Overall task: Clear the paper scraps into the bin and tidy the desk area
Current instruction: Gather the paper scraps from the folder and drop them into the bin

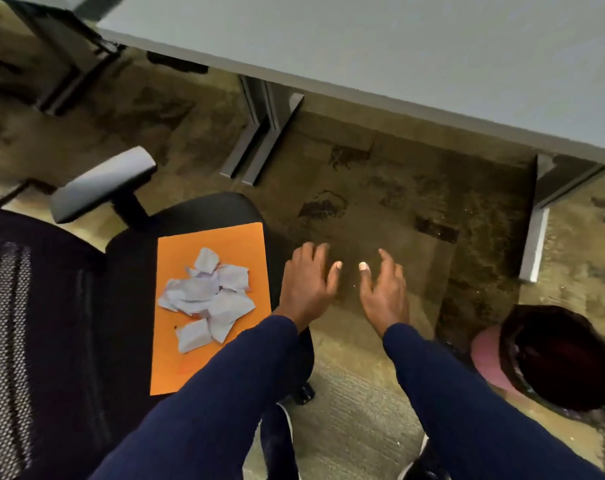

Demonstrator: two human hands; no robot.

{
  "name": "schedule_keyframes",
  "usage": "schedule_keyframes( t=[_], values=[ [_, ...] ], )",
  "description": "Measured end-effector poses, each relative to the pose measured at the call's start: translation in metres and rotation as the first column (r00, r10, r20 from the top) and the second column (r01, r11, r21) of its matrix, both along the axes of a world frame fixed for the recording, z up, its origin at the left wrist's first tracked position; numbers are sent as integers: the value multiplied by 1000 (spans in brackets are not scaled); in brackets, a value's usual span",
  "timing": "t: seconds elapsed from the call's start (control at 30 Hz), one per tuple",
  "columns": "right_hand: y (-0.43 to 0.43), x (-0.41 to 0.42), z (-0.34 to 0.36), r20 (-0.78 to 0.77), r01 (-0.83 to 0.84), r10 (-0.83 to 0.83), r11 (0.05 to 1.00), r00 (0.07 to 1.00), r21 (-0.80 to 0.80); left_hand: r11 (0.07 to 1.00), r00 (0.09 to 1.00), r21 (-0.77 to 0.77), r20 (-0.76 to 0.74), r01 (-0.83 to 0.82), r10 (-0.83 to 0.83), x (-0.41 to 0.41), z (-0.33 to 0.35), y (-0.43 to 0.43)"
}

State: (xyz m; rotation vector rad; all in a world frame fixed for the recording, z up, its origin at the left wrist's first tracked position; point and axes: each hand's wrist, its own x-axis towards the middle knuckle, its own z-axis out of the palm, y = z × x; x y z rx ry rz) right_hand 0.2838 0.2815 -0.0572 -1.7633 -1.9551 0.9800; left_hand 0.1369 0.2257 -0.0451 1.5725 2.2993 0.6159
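Floor: mottled tan-and-brown carpet (pixel 380 202) with dark irregular patches. A grey desk top (pixel 380 46) spans the upper frame, supported on grey metal legs (pixel 259 147) with flat feet. A black office chair (pixel 69 306) with a mesh back and grey armrest (pixel 102 185) stands at left. A second desk frame (pixel 69 64), possibly another table, appears blurred at upper left.

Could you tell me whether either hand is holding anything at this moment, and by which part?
Nothing is held: the left hand and right hand are both open and empty above the carpet.
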Motion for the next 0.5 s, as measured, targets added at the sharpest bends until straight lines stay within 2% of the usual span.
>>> schedule_keyframes(
  t=[0.37, 0.5],
  values=[
    [-56, -113, -7, 11, -227, 227, 974, 974, 22, 967, 966, -21, -53, -253, 252, -93, -20, -86],
    [-79, -144, -16, 54, -398, 395, 916, 917, 58, 936, 937, -42, -42, -348, 347, -116, -26, -127]
  ],
)
